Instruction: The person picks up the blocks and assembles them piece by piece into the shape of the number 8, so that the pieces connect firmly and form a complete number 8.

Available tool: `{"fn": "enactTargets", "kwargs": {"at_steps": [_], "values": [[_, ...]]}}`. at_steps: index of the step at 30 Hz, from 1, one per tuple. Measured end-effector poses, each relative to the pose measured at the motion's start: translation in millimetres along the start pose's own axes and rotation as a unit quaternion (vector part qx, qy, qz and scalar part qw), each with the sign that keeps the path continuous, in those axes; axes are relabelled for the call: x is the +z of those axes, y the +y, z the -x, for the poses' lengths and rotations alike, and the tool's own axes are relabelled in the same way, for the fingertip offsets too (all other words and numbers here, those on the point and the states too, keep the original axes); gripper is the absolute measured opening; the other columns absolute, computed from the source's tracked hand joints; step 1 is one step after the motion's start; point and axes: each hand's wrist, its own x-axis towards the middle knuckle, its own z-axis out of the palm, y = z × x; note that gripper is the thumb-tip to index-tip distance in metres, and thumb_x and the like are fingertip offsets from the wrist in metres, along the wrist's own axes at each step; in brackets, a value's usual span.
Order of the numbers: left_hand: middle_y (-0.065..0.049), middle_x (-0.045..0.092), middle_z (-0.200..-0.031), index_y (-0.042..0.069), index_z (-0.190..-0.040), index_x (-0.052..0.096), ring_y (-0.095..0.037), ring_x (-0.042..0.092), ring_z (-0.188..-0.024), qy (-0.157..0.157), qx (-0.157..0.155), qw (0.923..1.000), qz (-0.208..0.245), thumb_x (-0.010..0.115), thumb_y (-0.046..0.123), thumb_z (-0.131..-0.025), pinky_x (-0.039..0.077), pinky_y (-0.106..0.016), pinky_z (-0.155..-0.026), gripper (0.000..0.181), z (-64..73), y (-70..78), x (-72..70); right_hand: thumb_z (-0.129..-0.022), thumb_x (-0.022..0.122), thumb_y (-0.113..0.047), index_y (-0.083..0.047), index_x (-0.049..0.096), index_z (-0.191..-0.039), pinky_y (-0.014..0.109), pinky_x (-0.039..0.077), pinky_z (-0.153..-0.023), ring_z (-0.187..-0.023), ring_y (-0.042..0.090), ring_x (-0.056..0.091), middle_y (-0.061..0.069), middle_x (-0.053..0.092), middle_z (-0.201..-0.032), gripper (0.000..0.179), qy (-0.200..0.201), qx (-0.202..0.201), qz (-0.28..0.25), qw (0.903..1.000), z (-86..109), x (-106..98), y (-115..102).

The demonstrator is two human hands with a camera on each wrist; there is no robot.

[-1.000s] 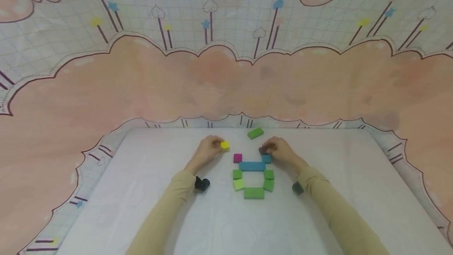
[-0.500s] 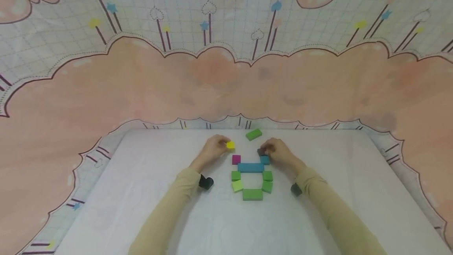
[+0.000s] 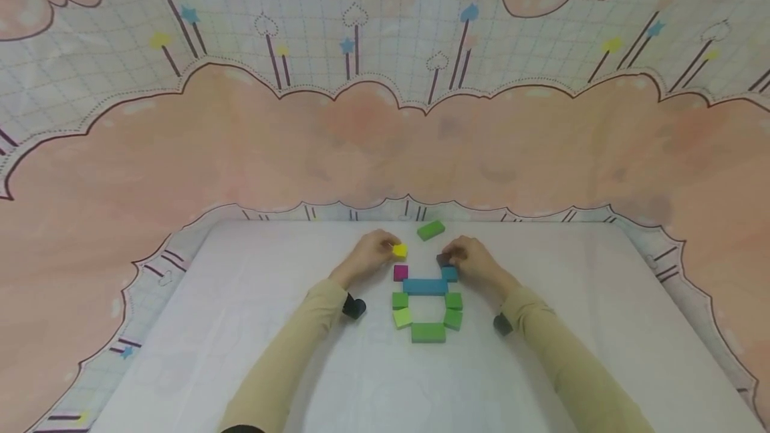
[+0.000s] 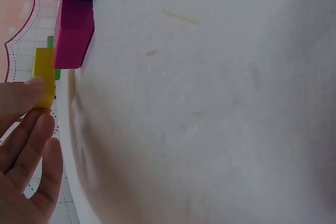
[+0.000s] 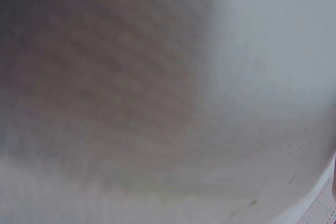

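Between thumb and fingers my left hand [image 3: 374, 252] pinches a yellow block [image 3: 400, 251], held just behind a magenta block [image 3: 400, 273]. The left wrist view also shows the thumb against the yellow block [image 4: 44, 77]. My right hand [image 3: 473, 259] pinches a dark block [image 3: 443, 259] behind a small blue block [image 3: 449, 274]. A long blue block [image 3: 425, 286] lies in front of the magenta and small blue blocks. Most of the right wrist view is blurred, with only a sliver of hand at its edge.
Small green blocks [image 3: 453, 319] stand in two side columns, with a light green one [image 3: 402, 318] at left and a longer green block [image 3: 428, 333] across the front. Another green block [image 3: 431, 230] lies near the white table's [image 3: 541, 379] far edge. Patterned cloth hangs behind.
My left hand has moved right with the yellow block, bringing it behind the magenta block. The right hand stays nearly in place with the dark block; the head view has shifted slightly.
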Motion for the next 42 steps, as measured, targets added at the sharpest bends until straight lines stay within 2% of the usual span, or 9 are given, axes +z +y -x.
{"fn": "enactTargets", "kwargs": {"at_steps": [6, 12, 21, 28, 32, 36, 42], "values": [[-0.007, 0.065, -0.115, 0.009, -0.117, 0.066, -0.024, 0.059, -0.107, -0.029, 0.016, 0.9991, -0.025, 0.064, 0.004, -0.084, 0.049, -0.039, -0.096, 0.033, -4.3, 1.3, 0.4, -0.089, 0.055, 0.003, -0.006, 0.065, -0.113, 0.049, 0.043, -0.103, -0.116, 0.029, 0.053, 0.010, 0.063, -0.114, 0.028, -0.005, 0.022, -0.006, 0.9997, 0.1, 3, -1], [-0.008, 0.066, -0.115, 0.007, -0.115, 0.067, -0.025, 0.060, -0.107, -0.042, 0.032, 0.9978, -0.040, 0.065, 0.002, -0.082, 0.049, -0.039, -0.098, 0.033, -10.0, 2.8, 0.2, -0.089, 0.056, 0.002, -0.007, 0.065, -0.114, 0.049, 0.043, -0.103, -0.116, 0.029, 0.052, 0.010, 0.063, -0.115, 0.028, -0.002, 0.026, -0.001, 0.9997, -0.9, 4, 0], [-0.008, 0.064, -0.120, 0.010, -0.117, 0.066, -0.025, 0.058, -0.112, -0.065, 0.012, 0.9969, -0.042, 0.064, 0.004, -0.086, 0.047, -0.039, -0.102, 0.032, -9.1, 2.7, 2.4, -0.089, 0.056, 0.002, -0.006, 0.065, -0.113, 0.049, 0.043, -0.103, -0.115, 0.030, 0.052, 0.011, 0.063, -0.115, 0.027, -0.003, 0.018, -0.001, 0.9998, 0.6, 3, 0], [-0.007, 0.064, -0.122, 0.010, -0.118, 0.066, -0.023, 0.057, -0.114, -0.073, 0.017, 0.9960, -0.048, 0.061, 0.004, -0.088, 0.046, -0.038, -0.104, 0.032, -6.9, 2.8, 2.3, -0.089, 0.056, 0.002, -0.006, 0.065, -0.114, 0.048, 0.044, -0.103, -0.114, 0.029, 0.052, 0.011, 0.063, -0.115, 0.027, -0.002, 0.022, 0.006, 0.9997, 0.9, 3, -1], [-0.007, 0.063, -0.124, 0.010, -0.121, 0.065, -0.024, 0.057, -0.116, -0.081, 0.007, 0.9960, -0.038, 0.060, 0.005, -0.088, 0.045, -0.039, -0.104, 0.034, -6.2, 3.1, 0.9, -0.089, 0.056, 0.002, -0.005, 0.065, -0.113, 0.048, 0.044, -0.102, -0.114, 0.030, 0.053, 0.012, 0.063, -0.114, 0.027, -0.002, 0.022, 0.002, 0.9998, 1.2, 3, -2], [-0.008, 0.062, -0.127, 0.010, -0.123, 0.063, -0.025, 0.056, -0.119, -0.076, -0.008, 0.9968, -0.021, 0.060, 0.008, -0.090, 0.044, -0.040, -0.106, 0.034, -6.3, 2.1, 0.4, -0.089, 0.056, 0.002, -0.004, 0.065, -0.113, 0.048, 0.044, -0.102, -0.114, 0.030, 0.053, 0.012, 0.063, -0.114, 0.027, -0.002, 0.020, -0.001, 0.9998, 1.5, 2, -2], [-0.009, 0.064, -0.120, 0.008, -0.120, 0.064, -0.024, 0.058, -0.113, -0.053, -0.017, 0.9984, -0.006, 0.060, 0.014, -0.091, 0.046, -0.039, -0.102, 0.030, -7.7, -0.8, 2.5, -0.089, 0.056, 0.003, -0.004, 0.064, -0.114, 0.048, 0.045, -0.102, -0.114, 0.030, 0.054, 0.012, 0.063, -0.114, 0.027, -0.003, 0.020, -0.003, 0.9998, 1.4, 1, -3]]}}
